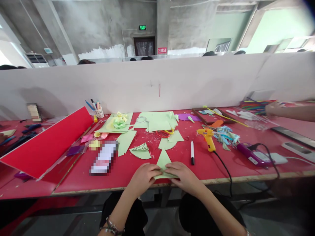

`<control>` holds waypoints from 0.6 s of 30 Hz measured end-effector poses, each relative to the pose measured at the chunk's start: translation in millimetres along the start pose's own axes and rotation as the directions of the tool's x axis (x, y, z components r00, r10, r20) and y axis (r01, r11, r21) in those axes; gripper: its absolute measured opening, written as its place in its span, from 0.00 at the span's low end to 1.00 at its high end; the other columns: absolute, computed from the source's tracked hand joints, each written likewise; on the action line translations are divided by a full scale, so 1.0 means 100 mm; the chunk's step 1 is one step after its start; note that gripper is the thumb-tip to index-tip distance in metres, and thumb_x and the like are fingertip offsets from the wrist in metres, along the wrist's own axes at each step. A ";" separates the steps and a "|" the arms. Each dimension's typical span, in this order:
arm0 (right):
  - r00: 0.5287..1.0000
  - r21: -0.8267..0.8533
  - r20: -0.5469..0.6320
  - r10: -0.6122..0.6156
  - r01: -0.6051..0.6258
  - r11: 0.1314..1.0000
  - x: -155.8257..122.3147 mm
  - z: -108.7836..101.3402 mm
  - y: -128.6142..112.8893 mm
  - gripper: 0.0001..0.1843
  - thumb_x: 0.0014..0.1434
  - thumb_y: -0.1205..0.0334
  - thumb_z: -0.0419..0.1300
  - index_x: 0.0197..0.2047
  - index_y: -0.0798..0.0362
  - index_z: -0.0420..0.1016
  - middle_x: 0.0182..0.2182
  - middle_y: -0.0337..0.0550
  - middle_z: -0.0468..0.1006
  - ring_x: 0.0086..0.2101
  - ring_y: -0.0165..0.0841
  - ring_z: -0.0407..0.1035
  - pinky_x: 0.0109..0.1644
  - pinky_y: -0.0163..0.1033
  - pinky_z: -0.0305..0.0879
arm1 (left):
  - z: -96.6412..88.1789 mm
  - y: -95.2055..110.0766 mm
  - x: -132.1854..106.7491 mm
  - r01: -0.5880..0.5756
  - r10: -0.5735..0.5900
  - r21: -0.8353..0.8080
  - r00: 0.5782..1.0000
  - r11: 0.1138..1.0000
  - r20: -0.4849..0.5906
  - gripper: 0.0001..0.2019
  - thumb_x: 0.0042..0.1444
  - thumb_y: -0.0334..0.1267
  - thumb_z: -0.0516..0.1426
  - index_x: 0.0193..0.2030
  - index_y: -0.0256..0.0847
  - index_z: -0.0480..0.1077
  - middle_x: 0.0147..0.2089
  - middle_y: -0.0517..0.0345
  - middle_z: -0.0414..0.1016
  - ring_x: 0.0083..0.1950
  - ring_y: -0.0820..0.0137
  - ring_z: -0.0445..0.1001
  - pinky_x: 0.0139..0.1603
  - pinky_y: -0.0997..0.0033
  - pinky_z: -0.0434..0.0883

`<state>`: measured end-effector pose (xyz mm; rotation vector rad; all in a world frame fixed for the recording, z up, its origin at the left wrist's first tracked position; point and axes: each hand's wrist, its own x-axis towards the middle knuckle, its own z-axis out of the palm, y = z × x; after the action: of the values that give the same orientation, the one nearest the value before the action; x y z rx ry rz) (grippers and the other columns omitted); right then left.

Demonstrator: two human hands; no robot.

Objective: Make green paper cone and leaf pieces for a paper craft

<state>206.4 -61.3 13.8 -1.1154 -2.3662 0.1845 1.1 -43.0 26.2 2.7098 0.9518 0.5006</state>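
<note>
A light green piece of paper (163, 158), pointed at its far end, lies at the table's front edge between my hands. My left hand (145, 176) grips its near left side, fingers bent over the paper. From the other side my right hand (184, 177) holds the near right part, fingertips on top. The fingers hide part of the near edge. Just beyond the tip are more green paper pieces (167, 143). To the left, a green cone with a black grid (140, 147) rests on a rounded green piece (141, 154). A white marker with a black end (192, 153) lies to the right.
A yellow glue gun (207, 137) trails its black cord over the front edge. Nearby sit blue tassels (226, 135) and a purple power strip (253, 155). On the left are a phone (104, 157) and a red board (54, 144). Another person's arm (290, 111) reaches in at right.
</note>
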 end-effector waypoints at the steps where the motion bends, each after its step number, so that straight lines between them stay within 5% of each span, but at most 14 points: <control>1: 1.000 0.018 0.000 -0.004 0.004 1.000 0.00 0.00 0.01 0.13 0.51 0.69 0.57 0.41 0.49 0.73 0.41 0.42 0.74 0.41 0.33 0.66 0.46 0.39 0.60 | 0.00 -0.01 -0.01 0.016 -0.016 0.000 1.000 1.000 -0.014 0.12 0.52 0.30 0.54 0.43 0.44 0.69 0.45 0.58 0.71 0.46 0.69 0.68 0.48 0.67 0.63; 6: 1.000 0.111 0.004 -0.017 0.016 0.994 0.06 0.06 0.09 0.08 0.55 0.66 0.54 0.34 0.50 0.75 0.33 0.42 0.75 0.35 0.31 0.67 0.41 0.37 0.60 | 0.04 0.02 -0.01 0.151 -0.144 0.107 0.987 0.983 -0.068 0.06 0.53 0.39 0.54 0.34 0.40 0.70 0.34 0.58 0.71 0.38 0.69 0.67 0.39 0.68 0.62; 12: 0.978 0.211 -0.024 0.207 -0.197 0.957 0.16 0.13 0.10 0.07 0.54 0.62 0.55 0.28 0.54 0.70 0.30 0.43 0.71 0.33 0.32 0.66 0.37 0.34 0.62 | 0.10 -0.01 0.03 0.366 -0.360 0.027 0.924 0.930 -0.132 0.12 0.55 0.43 0.50 0.31 0.38 0.69 0.31 0.57 0.70 0.33 0.69 0.67 0.33 0.72 0.61; 15: 0.952 0.170 -0.031 0.303 -0.294 0.941 0.20 0.13 0.08 0.06 0.52 0.60 0.57 0.30 0.54 0.69 0.29 0.43 0.70 0.31 0.33 0.65 0.35 0.36 0.62 | 0.09 -0.04 0.01 0.405 -0.409 -0.052 0.905 0.913 -0.118 0.13 0.55 0.44 0.50 0.29 0.37 0.69 0.30 0.57 0.68 0.32 0.70 0.67 0.31 0.74 0.62; 18: 0.961 0.244 0.027 0.276 -0.274 0.930 0.20 0.08 0.10 0.06 0.50 0.62 0.59 0.32 0.54 0.70 0.30 0.42 0.71 0.32 0.33 0.65 0.36 0.36 0.62 | 0.05 -0.04 -0.02 0.377 -0.384 -0.090 0.919 0.922 -0.092 0.12 0.56 0.42 0.50 0.29 0.38 0.69 0.31 0.58 0.68 0.33 0.71 0.67 0.32 0.74 0.62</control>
<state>198.7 -38.6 11.1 -1.3141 -2.0998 0.5557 -0.7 -41.5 20.1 2.3671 1.4212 0.5896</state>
